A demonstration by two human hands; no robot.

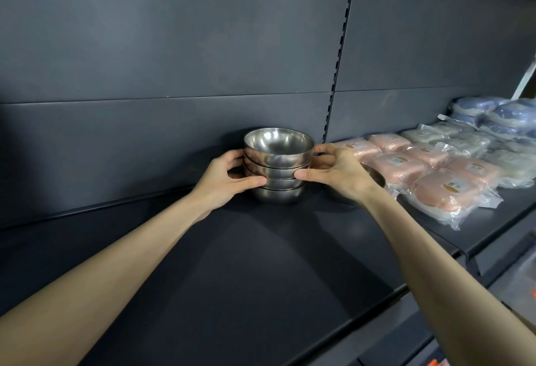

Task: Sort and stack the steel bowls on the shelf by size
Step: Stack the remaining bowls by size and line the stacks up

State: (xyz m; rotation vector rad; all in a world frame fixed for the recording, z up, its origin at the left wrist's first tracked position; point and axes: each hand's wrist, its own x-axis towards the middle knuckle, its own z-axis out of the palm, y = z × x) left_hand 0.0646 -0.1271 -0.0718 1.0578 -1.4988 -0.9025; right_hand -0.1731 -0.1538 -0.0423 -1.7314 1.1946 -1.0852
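A view from a head-worn camera looks down along two bare forearms that reach forward over a dark shelf (261,249). Near the back of the shelf, close to its dark back panel (174,75), stands a stack of steel bowls (278,159): four shiny round bowls nested upright, the top one showing its hollow inside. The left grip (229,180), a bare hand, clasps the left side of the stack, its thumb pressed across the front of the lower bowls and its fingers curled round the far side. The right grip (336,174) clasps the right side in the same way, thumb on the front and fingers curled by the upper rims. Just behind the right wrist a single steel bowl (377,178) sits on the shelf, mostly hidden. Further right lie rows of pink packages (406,165) in clear plastic, then pale packages (452,139), and beyond them blue packages (499,116).
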